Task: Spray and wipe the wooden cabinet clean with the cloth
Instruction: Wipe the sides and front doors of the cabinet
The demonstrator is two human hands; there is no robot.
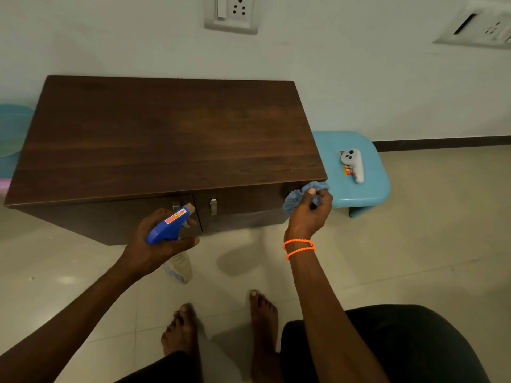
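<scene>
A low dark wooden cabinet (166, 134) stands against the wall, its two front doors shut with metal handles. My left hand (154, 244) grips a spray bottle (170, 225) with a blue trigger head and a clear body, its nozzle aimed at the left door. My right hand (309, 214) holds a bunched blue cloth (296, 196) against the upper right corner of the cabinet's front, just under the top edge. Orange bead bracelets circle my right wrist.
A light blue plastic stool (367, 189) stands right of the cabinet with a grey controller (352, 164) on it. Teal and pink plastic items (11, 128) sit at the cabinet's left. Wall sockets (232, 12) hang above. My bare feet (221, 333) rest on the tiled floor.
</scene>
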